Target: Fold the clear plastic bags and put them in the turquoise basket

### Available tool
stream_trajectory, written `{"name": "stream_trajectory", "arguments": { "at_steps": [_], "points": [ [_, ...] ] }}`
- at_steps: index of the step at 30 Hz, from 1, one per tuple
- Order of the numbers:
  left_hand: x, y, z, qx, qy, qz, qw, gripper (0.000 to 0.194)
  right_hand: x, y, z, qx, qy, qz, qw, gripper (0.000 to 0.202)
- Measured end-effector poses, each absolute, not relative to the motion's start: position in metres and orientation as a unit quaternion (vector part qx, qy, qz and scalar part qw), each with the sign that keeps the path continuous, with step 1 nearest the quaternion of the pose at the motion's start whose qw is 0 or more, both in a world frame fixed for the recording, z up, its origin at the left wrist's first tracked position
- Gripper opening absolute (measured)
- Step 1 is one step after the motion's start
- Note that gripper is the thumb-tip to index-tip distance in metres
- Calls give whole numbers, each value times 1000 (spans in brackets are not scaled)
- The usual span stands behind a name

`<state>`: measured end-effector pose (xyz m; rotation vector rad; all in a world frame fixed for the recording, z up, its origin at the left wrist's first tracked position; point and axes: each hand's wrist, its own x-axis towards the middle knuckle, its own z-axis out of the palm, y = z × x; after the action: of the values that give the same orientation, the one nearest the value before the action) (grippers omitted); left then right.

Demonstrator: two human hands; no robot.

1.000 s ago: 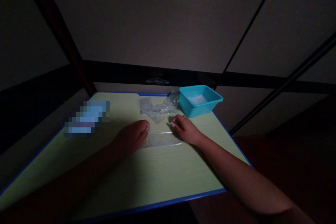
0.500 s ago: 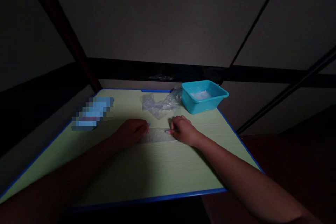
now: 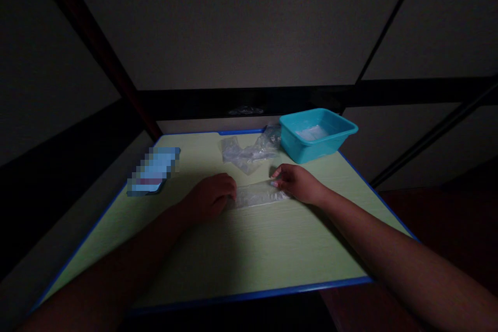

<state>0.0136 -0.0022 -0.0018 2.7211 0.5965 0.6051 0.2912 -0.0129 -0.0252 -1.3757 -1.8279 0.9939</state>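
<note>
One flat, pale-blue object, blurred into blocks, lies on the worktop to the left of the left fingers and a little beyond them, well apart from both hands.

Next comes the left hand, low over the worktop, its fingers curled and apparently pinching the near-left end of a clear plastic strip. The strip lies crosswise between the two sets of fingers, thin and slightly wrinkled.

Beyond this gap, farther from the person than either set of fingers, a crumpled clear plastic sheet spreads out, its right end reaching up beside the basin; whether they touch is hard to tell.

At the strip's right end, the right hand has its thumb at the upper edge and its index finger bowed slightly away. Whether these fingers grip the film or merely rest against it cannot be told.

Just beyond the right fingers and to their right stands a turquoise basin, upright, with something pale on its floor.

The step in hand seems to be handling the strip by its two ends. The next move, as judged here, calls for a light, even hold from both sets of fingers, since such thin film may well crease, cling or slip.
</note>
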Motion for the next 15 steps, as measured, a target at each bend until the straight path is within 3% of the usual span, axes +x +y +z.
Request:
{"name": "stream_trajectory", "arguments": {
  "at_steps": [15],
  "points": [
    [17, -7, 1, 966, 156, 180, 95, 34, 304, -12, -7, -507, -684, 431, 298, 7]
  ]
}}
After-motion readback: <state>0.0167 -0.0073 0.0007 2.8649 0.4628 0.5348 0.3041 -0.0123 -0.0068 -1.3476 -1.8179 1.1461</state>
